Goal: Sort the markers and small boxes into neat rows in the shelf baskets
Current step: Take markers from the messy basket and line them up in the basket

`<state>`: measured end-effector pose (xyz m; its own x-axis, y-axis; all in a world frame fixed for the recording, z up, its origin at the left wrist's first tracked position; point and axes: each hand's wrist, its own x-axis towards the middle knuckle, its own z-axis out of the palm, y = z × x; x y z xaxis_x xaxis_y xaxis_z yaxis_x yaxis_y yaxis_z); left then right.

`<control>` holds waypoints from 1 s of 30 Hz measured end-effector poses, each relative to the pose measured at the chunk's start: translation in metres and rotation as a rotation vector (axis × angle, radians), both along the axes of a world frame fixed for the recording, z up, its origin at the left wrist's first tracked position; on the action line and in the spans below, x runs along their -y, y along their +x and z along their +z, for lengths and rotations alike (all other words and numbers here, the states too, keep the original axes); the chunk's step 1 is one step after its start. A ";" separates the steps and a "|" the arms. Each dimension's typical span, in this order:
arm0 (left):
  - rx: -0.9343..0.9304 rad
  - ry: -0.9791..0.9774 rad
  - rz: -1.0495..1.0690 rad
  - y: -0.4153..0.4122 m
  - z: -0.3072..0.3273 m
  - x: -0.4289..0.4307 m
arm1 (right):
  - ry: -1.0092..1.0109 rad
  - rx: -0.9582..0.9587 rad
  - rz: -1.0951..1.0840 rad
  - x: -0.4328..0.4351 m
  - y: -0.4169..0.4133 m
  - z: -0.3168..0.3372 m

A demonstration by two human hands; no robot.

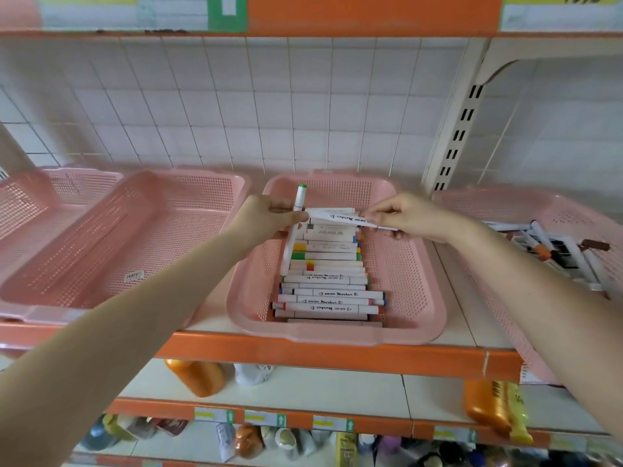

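Head view.
- Pink baskets: four on the shelf (303,352). The far-left basket (20,203) is partly out of frame. The left basket (33,313) carries one barcode sticker (135,275). The middle basket (337,335) and right basket (505,203) follow. All are perforated plastic with rounded rims.
- The middle basket holds one row of markers (323,284) lying crosswise, side by side. The exact count is not readable; more than a dozen. Bodies are white or cream with coloured ends. Script "Marker" is legible on several.
- The right basket holds loose markers (556,251), jumbled, count unclear.
- Left hand (266,217) is curled round one green-capped marker (300,197), which stands nearly upright over the row's far end.
- Right hand (408,217) pinches one white marker (337,219), printed "Marker", held crosswise above the row. Its other end touches the left fingertips.
- Lower shelf: two orange bottles (195,377), glossy.
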<state>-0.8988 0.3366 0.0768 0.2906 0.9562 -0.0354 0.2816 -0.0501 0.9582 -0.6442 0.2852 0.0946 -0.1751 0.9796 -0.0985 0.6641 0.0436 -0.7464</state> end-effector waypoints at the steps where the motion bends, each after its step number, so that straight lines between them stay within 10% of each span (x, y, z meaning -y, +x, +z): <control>1: 0.005 -0.012 -0.017 0.000 0.000 0.001 | 0.003 0.002 -0.011 -0.001 0.000 -0.001; 30: 0.022 0.034 0.034 0.003 -0.003 0.005 | -0.062 0.450 0.257 0.019 -0.059 -0.037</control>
